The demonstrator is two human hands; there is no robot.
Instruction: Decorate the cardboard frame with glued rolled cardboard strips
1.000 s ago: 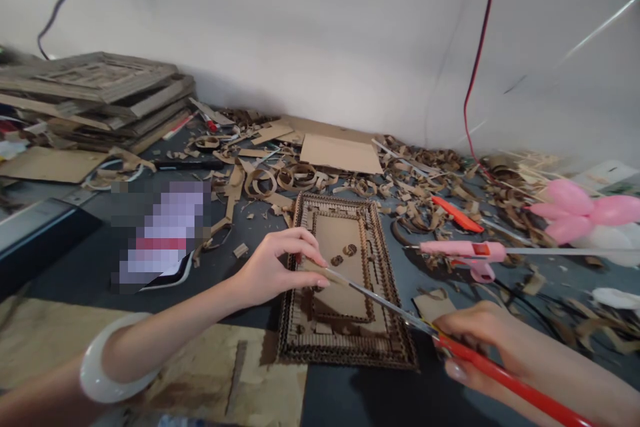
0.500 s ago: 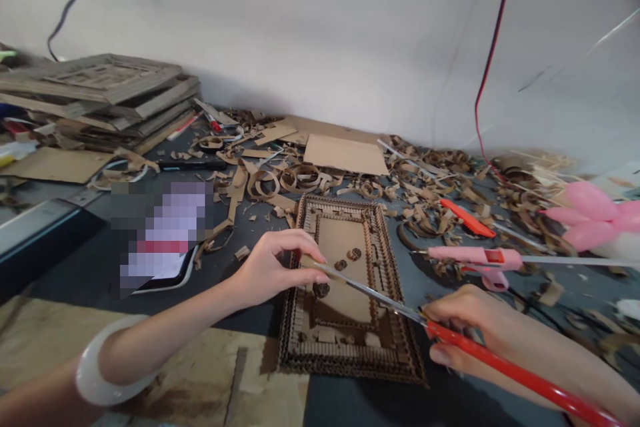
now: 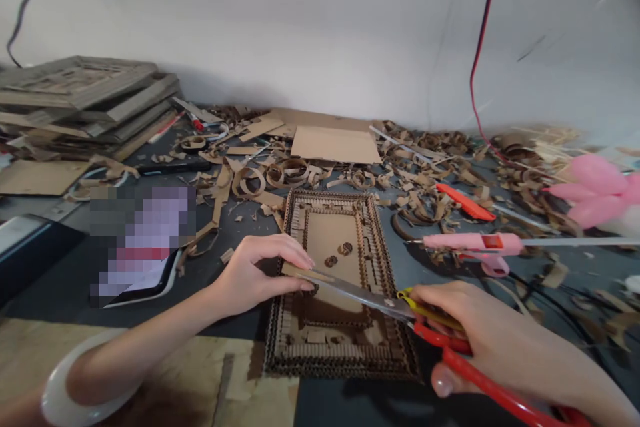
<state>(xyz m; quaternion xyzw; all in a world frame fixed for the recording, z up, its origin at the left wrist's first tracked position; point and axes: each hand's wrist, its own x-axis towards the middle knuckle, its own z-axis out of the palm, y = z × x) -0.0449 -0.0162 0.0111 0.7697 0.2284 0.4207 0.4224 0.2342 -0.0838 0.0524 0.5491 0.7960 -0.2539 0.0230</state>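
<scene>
Cardboard strip pinched at the scissor blades, above a framed panel

A small cardboard strip (image 3: 320,275) is held between the thumb and fingertips of the left hand (image 3: 250,277), which are closed down to the strip's thickness. The scissors (image 3: 430,337) are gripped in the right hand (image 3: 480,327), with the fingers wrapped about the red and yellow handles; the blades are pointed leftward along the strip, their far end reaching almost to the left fingertips. How far the blades are parted cannot be told. Both strip and blades are held above the ridged cardboard panel (image 3: 345,351), whose left side is partly hidden by the left hand.

Two small cardboard coils (image 3: 338,255) are seen on the panel's plain middle. To the right, a pink glue gun (image 3: 465,242) is laid with its nozzle turned toward the panel, and behind it an orange-handled tool (image 3: 465,202) is set among cardboard scraps (image 3: 290,175). A phone (image 3: 167,273) is placed left of the panel, beyond the left forearm.

The far side is bounded by scraps and a wall (image 3: 300,33). Dark surface (image 3: 345,407) is left bare in front of the panel's near edge, and a narrower stretch is seen between the panel and the glue gun.
</scene>
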